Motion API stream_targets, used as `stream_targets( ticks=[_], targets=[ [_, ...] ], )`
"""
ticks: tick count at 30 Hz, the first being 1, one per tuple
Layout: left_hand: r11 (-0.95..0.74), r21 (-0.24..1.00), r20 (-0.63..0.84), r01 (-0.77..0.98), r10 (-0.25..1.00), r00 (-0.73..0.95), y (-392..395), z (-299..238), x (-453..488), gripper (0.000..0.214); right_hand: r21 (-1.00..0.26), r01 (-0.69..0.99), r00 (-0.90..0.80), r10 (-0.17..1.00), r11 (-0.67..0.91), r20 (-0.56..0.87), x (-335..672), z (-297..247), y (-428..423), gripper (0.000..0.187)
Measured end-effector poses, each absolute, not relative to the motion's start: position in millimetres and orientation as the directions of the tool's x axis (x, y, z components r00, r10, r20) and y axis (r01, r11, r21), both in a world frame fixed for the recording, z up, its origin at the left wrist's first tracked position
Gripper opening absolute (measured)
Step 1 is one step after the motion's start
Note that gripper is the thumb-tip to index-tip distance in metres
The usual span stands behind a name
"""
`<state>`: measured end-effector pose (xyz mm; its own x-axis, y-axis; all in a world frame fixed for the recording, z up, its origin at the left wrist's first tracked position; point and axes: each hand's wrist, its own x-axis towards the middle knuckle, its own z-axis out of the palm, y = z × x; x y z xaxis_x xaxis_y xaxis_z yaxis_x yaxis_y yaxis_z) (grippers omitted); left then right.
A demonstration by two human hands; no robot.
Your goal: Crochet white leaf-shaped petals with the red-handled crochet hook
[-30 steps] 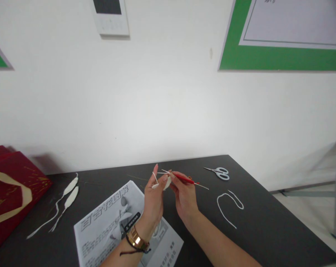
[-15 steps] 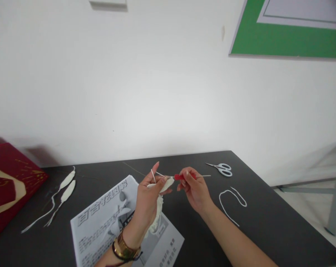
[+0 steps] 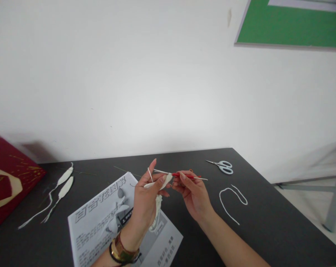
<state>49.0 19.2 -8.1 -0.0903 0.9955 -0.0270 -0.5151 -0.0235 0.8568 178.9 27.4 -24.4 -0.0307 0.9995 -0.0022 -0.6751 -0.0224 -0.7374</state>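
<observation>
My left hand [image 3: 147, 198] pinches a small cream crochet piece [image 3: 167, 180] between thumb and fingers. White yarn [image 3: 149, 174] loops round its raised index finger and runs across to the hook. In my right hand [image 3: 194, 193] is a red-handled crochet hook [image 3: 186, 175], held closed between thumb and fingers, its tip at the edge of the crochet piece. Behind my left wrist hangs more cream yarn [image 3: 157, 217], partly hidden. Two finished-looking white leaf-shaped crochet pieces [image 3: 65, 187] with long yarn tails lie at the left.
A printed sheet [image 3: 101, 218] lies under my left arm on the black table [image 3: 201, 237]. Small scissors [image 3: 223, 167] and a loose white yarn strand [image 3: 226, 211] lie to the right. A red bag [image 3: 15, 174] stands at the left edge; a white wall [image 3: 157, 92] rises behind.
My right hand has turned the hook and brought it closer to the crochet piece, its fingers now near my left hand's. The view has shifted slightly.
</observation>
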Motion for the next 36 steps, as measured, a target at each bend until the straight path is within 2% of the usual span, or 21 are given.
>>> stream_targets(
  ticks=[9,18,22,30,36],
  targets=[
    [-0.059,0.847,0.002,-0.528,0.994,-0.107,18.4,-7.6,48.8,0.064,-0.681,-0.73,-0.037,0.998,-0.064,-0.054,184.1,-18.8,25.6,0.014],
    [-0.135,0.855,0.089,-0.502,0.99,-0.114,16.0,-10.2,50.2,0.06,-0.719,-0.695,0.008,1.0,0.004,-0.002,187.5,-15.8,24.2,0.013],
    [-0.199,0.861,0.148,-0.469,0.978,-0.145,14.9,-11.5,51.1,0.068,-0.73,-0.682,0.021,0.999,0.033,0.026,187.4,-15.6,23.6,0.013],
    [-0.212,0.866,0.168,-0.453,0.976,-0.136,13.7,-10.8,51.5,0.076,-0.739,-0.672,0.028,0.999,0.045,0.036,187.7,-16.1,23.7,0.014],
    [-0.151,0.845,0.118,-0.514,0.988,-0.097,14.1,-8.9,50.8,0.074,-0.766,-0.641,0.008,0.999,0.046,0.053,186.8,-15.7,23.7,0.012]
  ],
)
